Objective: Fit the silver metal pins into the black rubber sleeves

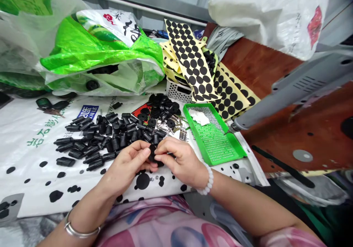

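Observation:
My left hand point(127, 164) and my right hand point(179, 160) meet at the table's near edge, fingers pinched together on a small black round part point(152, 152) held between them. Just beyond my hands lies a heap of black plastic cylinder pieces point(96, 138) and a pile of black round caps point(160, 109), with a few small metal clips point(180, 133) beside them. A black disc point(142, 181) lies on the sheet under my hands. A bead bracelet circles my right wrist, a metal bangle my left.
A green tray point(215, 140) of tiny screws sits to the right, with an electric screwdriver point(289, 92) pointing at it. Yellow sheets of black round stickers point(193, 63) lean on a white basket point(178, 90). Green and white plastic bags point(96, 52) fill the back left.

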The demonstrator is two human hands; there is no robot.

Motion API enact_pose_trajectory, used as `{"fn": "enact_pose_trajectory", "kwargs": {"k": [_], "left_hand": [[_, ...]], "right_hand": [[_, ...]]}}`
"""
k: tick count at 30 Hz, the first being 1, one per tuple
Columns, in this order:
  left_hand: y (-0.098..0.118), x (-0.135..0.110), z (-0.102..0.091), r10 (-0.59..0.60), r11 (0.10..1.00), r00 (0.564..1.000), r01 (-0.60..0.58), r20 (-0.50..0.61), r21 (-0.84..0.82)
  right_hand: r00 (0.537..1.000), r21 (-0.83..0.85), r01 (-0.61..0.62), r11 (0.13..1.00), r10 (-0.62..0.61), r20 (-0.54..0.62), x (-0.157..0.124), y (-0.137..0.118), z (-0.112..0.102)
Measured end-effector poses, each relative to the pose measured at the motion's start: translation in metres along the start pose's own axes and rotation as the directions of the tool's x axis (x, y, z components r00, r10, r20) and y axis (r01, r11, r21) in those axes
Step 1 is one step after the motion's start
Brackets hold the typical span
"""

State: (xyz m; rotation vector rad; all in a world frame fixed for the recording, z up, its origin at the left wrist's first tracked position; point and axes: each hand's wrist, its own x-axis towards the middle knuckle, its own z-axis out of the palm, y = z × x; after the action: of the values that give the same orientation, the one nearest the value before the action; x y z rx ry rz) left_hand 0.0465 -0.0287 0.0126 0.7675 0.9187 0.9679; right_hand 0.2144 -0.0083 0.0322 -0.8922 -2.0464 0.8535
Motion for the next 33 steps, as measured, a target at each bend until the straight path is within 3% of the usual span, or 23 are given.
{"fn": "enact_pose_trajectory", "kwargs": {"k": [3,5,10,13,21,25,28,33], "left_hand": [[0.0,0.0,-0.003,0.025,0.999,0.999,-0.024,0.023,-0.048],[0.0,0.0,-0.005,0.026,0.997,0.999,-0.023,0.038,-0.076],[-0.001,0.0,-0.008,0.021,0.991,0.998,-0.014,0.057,-0.13],[-0.002,0.0,-0.009,0.02,0.993,0.999,-0.013,0.05,-0.12],[-0.001,0.0,-0.008,0.035,0.996,0.999,-0.033,0.024,-0.082],[-0.002,0.001,-0.007,0.025,0.999,1.0,-0.025,0.004,-0.035],[-0.004,0.002,-0.006,0.02,1.0,1.0,-0.02,-0.015,-0.007],[-0.006,0.002,-0.006,-0.004,1.0,0.999,0.005,-0.037,0.021]], "right_hand": [[0.97,0.259,-0.232,0.938,0.242,-0.006,0.003,0.001,0.002],[0.942,0.379,-0.324,0.867,0.333,0.043,0.005,0.0,0.001],[0.909,0.49,-0.402,0.774,0.4,0.113,0.008,-0.004,-0.002],[0.914,0.451,-0.39,0.803,0.399,0.08,0.009,-0.006,-0.001],[0.965,0.213,-0.248,0.945,0.261,-0.037,0.007,-0.01,0.0],[0.994,0.019,-0.099,0.995,0.1,-0.054,0.004,-0.009,-0.001],[0.996,-0.132,0.066,0.989,-0.072,-0.044,-0.001,-0.004,0.002],[0.955,-0.276,0.265,0.924,-0.29,-0.056,-0.007,0.004,0.008]]}}
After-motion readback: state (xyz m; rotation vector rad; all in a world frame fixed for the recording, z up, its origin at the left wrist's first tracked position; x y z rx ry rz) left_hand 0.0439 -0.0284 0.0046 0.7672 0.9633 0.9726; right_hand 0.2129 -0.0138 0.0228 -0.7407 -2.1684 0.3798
